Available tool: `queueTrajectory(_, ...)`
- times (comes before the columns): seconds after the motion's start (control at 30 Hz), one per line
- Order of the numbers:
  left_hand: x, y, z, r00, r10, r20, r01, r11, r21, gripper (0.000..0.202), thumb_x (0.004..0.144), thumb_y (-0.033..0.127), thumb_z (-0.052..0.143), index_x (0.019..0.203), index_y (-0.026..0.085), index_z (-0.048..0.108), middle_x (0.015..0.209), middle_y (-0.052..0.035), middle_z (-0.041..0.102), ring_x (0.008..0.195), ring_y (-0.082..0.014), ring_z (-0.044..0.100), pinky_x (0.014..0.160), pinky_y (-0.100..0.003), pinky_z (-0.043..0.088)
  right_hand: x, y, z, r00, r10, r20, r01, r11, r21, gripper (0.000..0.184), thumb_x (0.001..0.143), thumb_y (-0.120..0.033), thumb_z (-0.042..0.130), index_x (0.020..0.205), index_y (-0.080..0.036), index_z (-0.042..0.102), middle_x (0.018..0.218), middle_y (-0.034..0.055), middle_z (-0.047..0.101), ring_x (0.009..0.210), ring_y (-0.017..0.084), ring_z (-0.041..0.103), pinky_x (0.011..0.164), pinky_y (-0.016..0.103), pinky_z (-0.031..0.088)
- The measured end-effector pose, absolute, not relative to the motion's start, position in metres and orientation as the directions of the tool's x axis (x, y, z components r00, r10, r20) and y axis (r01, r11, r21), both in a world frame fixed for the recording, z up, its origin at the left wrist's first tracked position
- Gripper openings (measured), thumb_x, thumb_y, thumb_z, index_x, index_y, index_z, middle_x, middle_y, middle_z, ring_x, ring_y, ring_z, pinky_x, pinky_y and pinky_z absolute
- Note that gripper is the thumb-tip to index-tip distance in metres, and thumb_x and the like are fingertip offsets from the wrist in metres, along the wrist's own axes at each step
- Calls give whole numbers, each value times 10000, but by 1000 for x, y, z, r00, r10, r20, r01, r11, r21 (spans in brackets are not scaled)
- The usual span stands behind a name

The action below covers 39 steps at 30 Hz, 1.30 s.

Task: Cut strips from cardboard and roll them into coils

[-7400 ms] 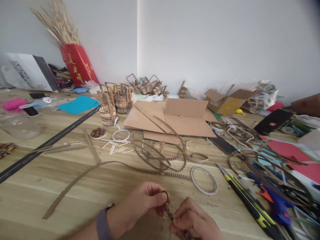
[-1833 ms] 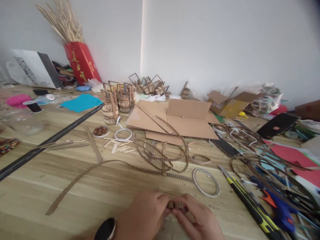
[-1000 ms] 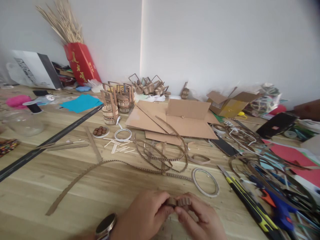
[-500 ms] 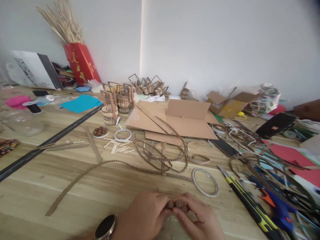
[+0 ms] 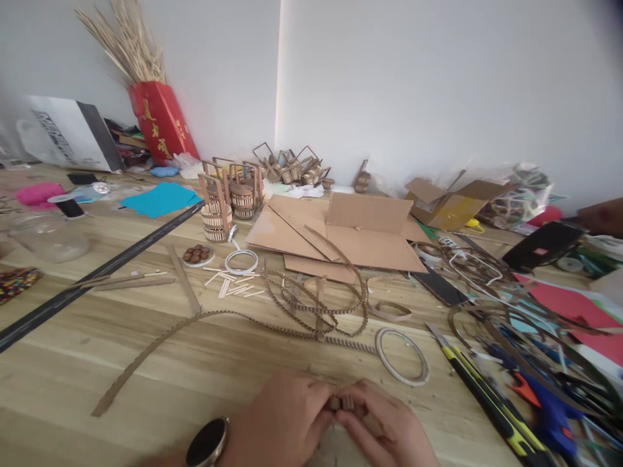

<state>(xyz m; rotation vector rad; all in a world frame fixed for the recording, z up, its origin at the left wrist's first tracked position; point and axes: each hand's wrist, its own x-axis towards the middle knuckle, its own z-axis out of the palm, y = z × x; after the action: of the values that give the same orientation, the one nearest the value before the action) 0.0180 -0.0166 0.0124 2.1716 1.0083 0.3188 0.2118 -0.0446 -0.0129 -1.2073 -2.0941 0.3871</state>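
Low at the front of the wooden table (image 5: 204, 363), my left hand (image 5: 282, 421) and my right hand (image 5: 384, 431) are pressed together, fingers curled. Between their fingertips sits a small rolled piece of corrugated cardboard strip (image 5: 343, 403), mostly hidden by the fingers. A watch (image 5: 207, 442) is on my left wrist. A long corrugated cardboard strip (image 5: 160, 340) curves across the table just beyond my hands, into a tangle of strips (image 5: 316, 298).
A white tape ring (image 5: 403, 347) and a yellow-black utility knife (image 5: 491, 402) lie right of my hands, a blue glue gun (image 5: 555, 415) further right. Flat cardboard sheets (image 5: 341, 237), small cardboard baskets (image 5: 228, 201), a black ruler (image 5: 97, 275) and a red box (image 5: 160, 123) stand behind.
Earlier I held a looser strip with hands slightly apart; now both hands are closed tightly around the small roll. In the last second they barely moved.
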Motion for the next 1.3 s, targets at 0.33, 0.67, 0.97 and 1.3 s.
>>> queueTrajectory(0.33,19,-16,18,649,760,-20,448,-361,818,175,974,244,483,939,192,647,876,-6,702,825,-148,638,708,-201,404,211,-47,-24,-161,861,482,598,474,-646,294,937,-384,509,704,-227,598,598,-21,618,517,108,582,496,169,468)
queueTrajectory(0.67,19,-14,14,644,763,-59,584,-440,683,180,981,263,468,904,188,613,882,-24,701,807,-171,645,670,-235,384,212,-45,-23,-180,879,441,599,454,-660,241,908,-372,555,735,-232,647,614,-19,643,532,113,604,516,168,485)
queueTrajectory(0.97,18,-15,18,639,764,-93,631,-451,632,176,977,252,452,958,204,620,911,-29,713,824,-184,650,688,-237,419,211,-44,-21,-184,886,425,608,442,-659,267,912,-397,543,734,-236,660,614,-18,641,524,115,592,538,177,501)
queueTrajectory(1.3,17,-13,18,651,753,-92,632,-471,615,146,955,204,479,977,206,623,943,-32,718,833,-190,658,699,-244,419,211,-45,-14,-203,887,414,597,447,-666,223,915,-374,562,769,-241,665,636,-24,642,567,112,608,560,162,493)
